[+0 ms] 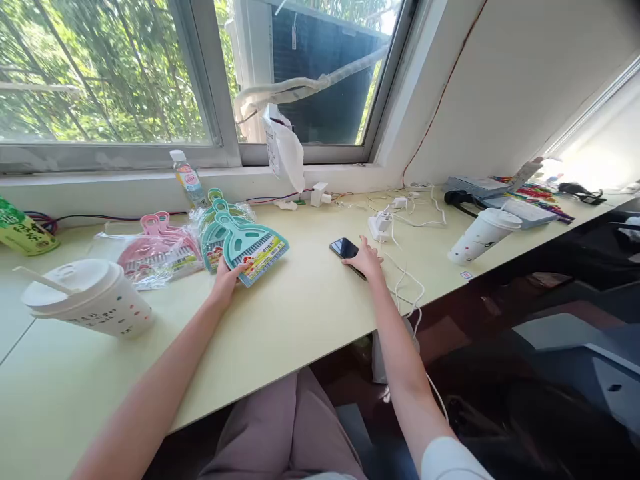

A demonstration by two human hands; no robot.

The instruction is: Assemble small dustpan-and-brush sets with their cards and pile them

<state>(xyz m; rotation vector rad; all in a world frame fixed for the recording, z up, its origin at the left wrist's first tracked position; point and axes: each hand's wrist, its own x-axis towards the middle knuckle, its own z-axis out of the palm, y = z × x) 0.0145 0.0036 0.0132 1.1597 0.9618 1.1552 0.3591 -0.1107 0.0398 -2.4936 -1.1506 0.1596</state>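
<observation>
My left hand (226, 281) grips the lower left edge of a small teal dustpan (253, 243) with a printed label and a handle with a hole. Behind it, another teal dustpan (213, 233) lies partly covered, in clear plastic. Just left of these, pink dustpans (160, 247) rest in a clear plastic wrapper. Over on the right, my right hand (367, 259) has its thumb and fingers around the sides of a black smartphone (344, 248) lying on the table.
Near my left arm stands a white lidded cup (90, 300) with a straw; another white cup (485, 233) is at the right. A bottle (189, 179) stands by the sill. White cables (407, 280) run from a charger (380, 225) over the table's front edge (345, 348).
</observation>
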